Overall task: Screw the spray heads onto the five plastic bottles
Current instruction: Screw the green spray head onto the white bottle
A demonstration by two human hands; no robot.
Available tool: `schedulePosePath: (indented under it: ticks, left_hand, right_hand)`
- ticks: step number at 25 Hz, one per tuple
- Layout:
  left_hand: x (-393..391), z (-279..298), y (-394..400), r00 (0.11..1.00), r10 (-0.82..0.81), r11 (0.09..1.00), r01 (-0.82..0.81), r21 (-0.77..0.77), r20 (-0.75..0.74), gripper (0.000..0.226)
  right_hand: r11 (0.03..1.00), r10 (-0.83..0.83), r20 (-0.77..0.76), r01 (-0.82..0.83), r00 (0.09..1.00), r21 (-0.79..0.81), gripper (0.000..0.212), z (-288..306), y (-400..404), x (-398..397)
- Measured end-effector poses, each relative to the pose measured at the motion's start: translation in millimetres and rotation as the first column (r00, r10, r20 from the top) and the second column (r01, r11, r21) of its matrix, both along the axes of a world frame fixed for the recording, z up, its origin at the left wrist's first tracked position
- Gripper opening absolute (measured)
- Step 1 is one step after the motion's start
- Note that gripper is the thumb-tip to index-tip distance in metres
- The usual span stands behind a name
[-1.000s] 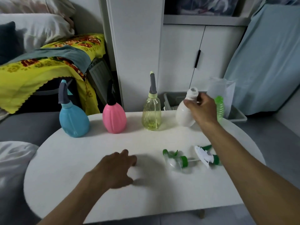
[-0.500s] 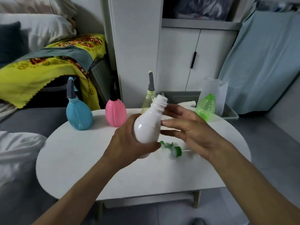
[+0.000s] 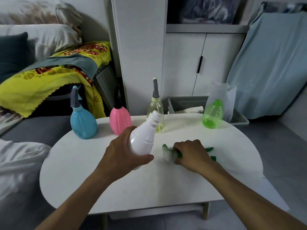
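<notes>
five bottles were counted, three capped at eleven to twelve o'clock; the left hand (image 3: 123,156) gripped the tilted white bottle (image 3: 144,138), which could slip, the right hand (image 3: 191,155) closed on one of two loose spray heads (image 3: 169,153), risking cross-threading, green bottle (image 3: 212,114) uncapped at one o'clock.

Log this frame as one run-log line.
left hand: holds white bottle, neck open | right hand: on spray head, grip unclear | blue, pink, yellow bottles: heads on | green bottle: no head
</notes>
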State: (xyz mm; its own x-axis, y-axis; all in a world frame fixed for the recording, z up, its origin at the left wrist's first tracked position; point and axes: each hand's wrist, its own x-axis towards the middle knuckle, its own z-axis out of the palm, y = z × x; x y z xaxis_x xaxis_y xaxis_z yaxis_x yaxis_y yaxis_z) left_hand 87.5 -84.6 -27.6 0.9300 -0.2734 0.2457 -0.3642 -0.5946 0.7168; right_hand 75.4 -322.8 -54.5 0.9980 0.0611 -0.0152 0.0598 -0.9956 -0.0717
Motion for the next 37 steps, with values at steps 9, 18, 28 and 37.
schedulePosePath:
  ticks: [9,18,28,37]
  left_hand:
    - [27.3,-4.5,25.0,0.993,0.07,0.995,-0.076,0.064,0.094,0.085]
    - [28.5,-23.8,27.6,0.99,0.027,0.987,-0.049,0.154,0.14,0.091]
    - [22.6,-17.6,18.8,0.982,-0.05,0.986,0.02,0.165,0.184,0.09]
    - [13.5,-2.8,31.2,0.925,-0.156,0.969,0.075,0.236,0.346,0.093]
  right_hand:
    - [0.16,-0.465,0.331,-0.29,0.821,0.944,0.026,90.2,-9.7,-14.2]
    - [-0.467,-0.532,-0.051,-0.243,0.845,0.85,0.04,97.7,-38.5,-17.4]
    - [-0.337,-0.379,-0.038,-0.1,0.925,0.936,0.034,76.0,12.3,-20.7]
    - [0.145,-0.245,-0.012,0.049,0.969,0.988,0.068,54.7,28.3,-23.5]
